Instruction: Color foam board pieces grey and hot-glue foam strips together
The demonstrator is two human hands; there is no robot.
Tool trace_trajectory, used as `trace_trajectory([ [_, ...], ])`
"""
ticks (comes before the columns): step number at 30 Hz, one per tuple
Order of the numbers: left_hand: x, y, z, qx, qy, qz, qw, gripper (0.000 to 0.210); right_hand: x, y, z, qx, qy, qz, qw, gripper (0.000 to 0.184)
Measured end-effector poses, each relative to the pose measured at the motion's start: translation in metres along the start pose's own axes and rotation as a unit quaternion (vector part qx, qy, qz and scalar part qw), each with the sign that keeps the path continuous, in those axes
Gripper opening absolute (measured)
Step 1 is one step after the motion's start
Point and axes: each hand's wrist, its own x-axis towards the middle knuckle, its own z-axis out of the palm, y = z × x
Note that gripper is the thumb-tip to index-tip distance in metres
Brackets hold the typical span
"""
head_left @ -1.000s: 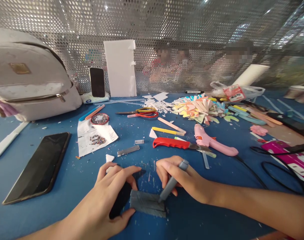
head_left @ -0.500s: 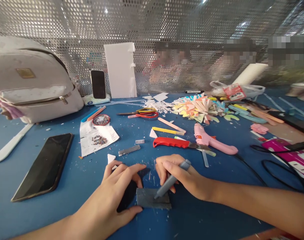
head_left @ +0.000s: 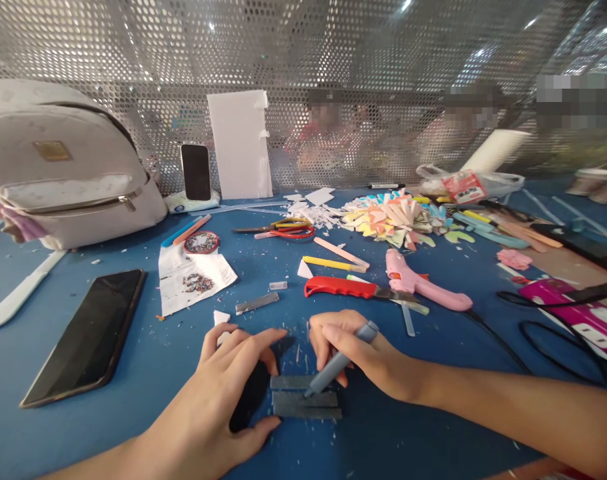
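Observation:
My right hand (head_left: 350, 350) is closed around a grey pen-shaped cutter (head_left: 340, 360), its tip down on a dark grey flat piece (head_left: 303, 405). That piece lies on the blue table and shows a split along its length. A narrow dark strip (head_left: 289, 383) lies just beyond it, with a thin gap between them. Spread fingers on my left hand (head_left: 228, 387) arch over the table to the left, with the thumb tip close to the dark piece's left end. Whether the thumb touches it I cannot tell.
A red-handled knife (head_left: 340, 288) and a pink glue gun (head_left: 423, 283) lie beyond my right hand. Further back are scissors (head_left: 293, 229) and a heap of coloured paper pieces (head_left: 393, 217). A phone (head_left: 86, 333) lies left, near a backpack (head_left: 68, 173).
The far strip has come apart from the dark piece and moved slightly away from me. The cutter's tip has shifted a little left. My left hand has drawn back slightly.

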Motion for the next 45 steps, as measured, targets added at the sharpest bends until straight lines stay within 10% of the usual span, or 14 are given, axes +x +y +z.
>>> trace_trajectory([
  [45, 0.0047, 0.0014, -0.0017, -0.029, -0.017, 0.006, 0.999, 0.080, 0.0032, 0.0009, 0.0045, -0.006, -0.076, 0.045, 0.996, 0.048],
])
